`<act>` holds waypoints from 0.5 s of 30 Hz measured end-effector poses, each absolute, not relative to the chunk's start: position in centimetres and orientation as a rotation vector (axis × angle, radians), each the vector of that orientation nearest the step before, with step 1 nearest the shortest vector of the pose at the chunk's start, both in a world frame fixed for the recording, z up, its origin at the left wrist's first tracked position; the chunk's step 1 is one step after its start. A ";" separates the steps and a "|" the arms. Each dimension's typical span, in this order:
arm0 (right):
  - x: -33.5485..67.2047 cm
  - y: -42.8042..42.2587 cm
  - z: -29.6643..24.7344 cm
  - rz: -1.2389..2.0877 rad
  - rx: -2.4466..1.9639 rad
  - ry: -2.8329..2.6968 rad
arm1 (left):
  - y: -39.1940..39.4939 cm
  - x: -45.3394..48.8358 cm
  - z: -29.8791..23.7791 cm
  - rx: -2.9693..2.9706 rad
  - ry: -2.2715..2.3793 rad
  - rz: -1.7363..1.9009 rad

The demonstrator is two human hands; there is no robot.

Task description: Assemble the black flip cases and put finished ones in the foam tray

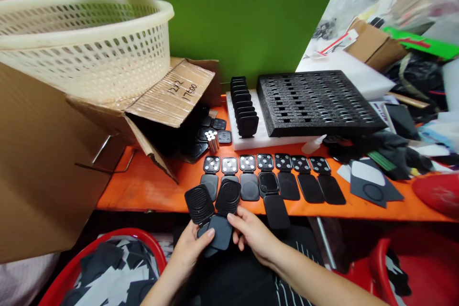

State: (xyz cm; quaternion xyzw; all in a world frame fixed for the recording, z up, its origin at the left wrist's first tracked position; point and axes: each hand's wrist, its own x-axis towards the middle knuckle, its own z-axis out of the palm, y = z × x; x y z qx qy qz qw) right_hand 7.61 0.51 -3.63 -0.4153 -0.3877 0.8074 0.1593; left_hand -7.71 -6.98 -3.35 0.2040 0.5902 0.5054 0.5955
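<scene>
Just in front of the table edge, my left hand (191, 245) grips two black hinged folding cases, thumb on top of their smooth lower panels (219, 232). Their ribbed upper panels (199, 203) are splayed apart. My right hand (251, 232) pinches the right-hand case near its hinge; its fingers are partly hidden behind. Beyond the hands lies a row of similar opened cases (248, 186), their small upper panels (247, 163) dotted with silver discs. One case in the row (277, 211) has a panel hanging over the edge.
Behind the row stand a bundle of silver cylinders (212, 141), upright black panels (248, 124) on white foam, and a slotted black foam block (319, 100). A small white bottle (313, 144) lies nearby. Left are a cardboard box (175, 91), white basket (107, 48) and red scrap tub (150, 244).
</scene>
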 end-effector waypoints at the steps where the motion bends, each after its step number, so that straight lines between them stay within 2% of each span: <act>1: 7.5 0.5 -3.7 2.327 -1.192 -1.082 | -7.0 -7.6 -3.3 0.458 1.363 1.184; 6: 7.5 0.7 -4.0 2.269 -1.205 -0.999 | -7.4 -7.3 -3.1 0.291 1.285 1.239; 10: 8.8 1.4 -3.6 1.854 -1.299 -1.057 | -8.1 -8.1 -2.7 0.168 1.315 1.225; 12: 9.8 1.5 -3.2 1.607 -1.134 -1.387 | -8.2 -8.3 -2.4 0.121 1.290 1.223; 15: 10.8 1.1 -2.9 1.304 -0.551 -1.968 | -7.6 -8.1 -1.9 0.078 1.192 1.245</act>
